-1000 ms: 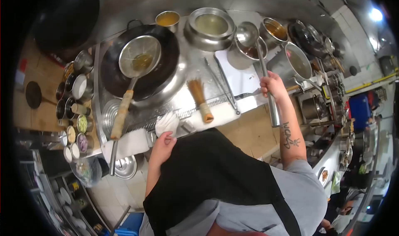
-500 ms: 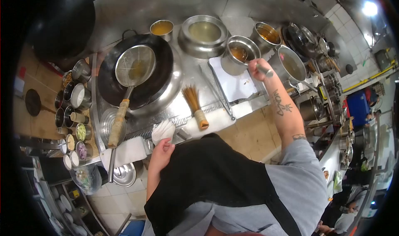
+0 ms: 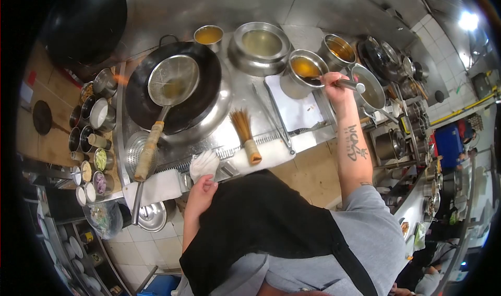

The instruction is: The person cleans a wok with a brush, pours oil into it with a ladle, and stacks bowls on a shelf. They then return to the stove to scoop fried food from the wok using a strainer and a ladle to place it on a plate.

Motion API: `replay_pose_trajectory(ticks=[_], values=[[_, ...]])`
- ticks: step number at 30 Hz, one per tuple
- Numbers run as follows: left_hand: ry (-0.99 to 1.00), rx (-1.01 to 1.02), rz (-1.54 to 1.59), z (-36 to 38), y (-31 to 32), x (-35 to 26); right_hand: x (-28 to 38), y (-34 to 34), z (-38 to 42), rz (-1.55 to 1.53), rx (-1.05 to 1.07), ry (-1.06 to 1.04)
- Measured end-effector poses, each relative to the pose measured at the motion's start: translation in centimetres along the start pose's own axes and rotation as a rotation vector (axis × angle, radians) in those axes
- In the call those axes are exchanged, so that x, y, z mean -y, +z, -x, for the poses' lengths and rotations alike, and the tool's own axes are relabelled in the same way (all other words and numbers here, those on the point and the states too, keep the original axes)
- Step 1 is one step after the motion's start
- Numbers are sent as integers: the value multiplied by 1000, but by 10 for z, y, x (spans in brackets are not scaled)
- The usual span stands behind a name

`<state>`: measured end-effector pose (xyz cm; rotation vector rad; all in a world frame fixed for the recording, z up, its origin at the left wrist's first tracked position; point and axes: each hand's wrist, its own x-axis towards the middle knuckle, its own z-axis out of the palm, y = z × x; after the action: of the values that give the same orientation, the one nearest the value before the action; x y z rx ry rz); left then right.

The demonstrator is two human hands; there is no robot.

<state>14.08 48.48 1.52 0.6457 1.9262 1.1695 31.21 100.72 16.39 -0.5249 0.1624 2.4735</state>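
Note:
My right hand (image 3: 334,86) is closed round the handle of a ladle (image 3: 350,84), whose lower end dips into a steel pot of orange-brown liquid (image 3: 297,90). My left hand (image 3: 202,192) rests at the stove's front edge beside a crumpled white cloth (image 3: 204,165), its fingers loosely curled; the small view leaves unclear whether it grips anything. Across a black wok (image 3: 206,98) lies a round strainer (image 3: 173,80) with a wrapped handle. A bamboo brush (image 3: 244,134) and tongs (image 3: 272,119) lie between the wok and the white sheet (image 3: 295,110).
Behind are a small pot of yellow liquid (image 3: 209,35) and a wide steel pot (image 3: 260,44). More pots (image 3: 368,89) stand on the right. Ingredient containers (image 3: 102,113) line the left side. Another person (image 3: 463,130) is at the far right.
My right hand has turned the ladle to a flatter angle above the pot, and more orange liquid shows there. The whole view has shifted slightly. My left hand has hardly moved.

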Motion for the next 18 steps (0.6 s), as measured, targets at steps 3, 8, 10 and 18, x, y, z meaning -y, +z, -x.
replay_pose_trajectory(ticks=[3,8,10,18], values=[[5,11,9,-1,-1,1,-4,7,10,5,26,-36],[-5,27,34,-5,-3,8,-11,24,24,23,46,-122],[-2,26,31,-5,-5,5,-21,37,34,23,51,-102],[22,30,24,1,-7,7,-68,85,60,65,100,-34]])
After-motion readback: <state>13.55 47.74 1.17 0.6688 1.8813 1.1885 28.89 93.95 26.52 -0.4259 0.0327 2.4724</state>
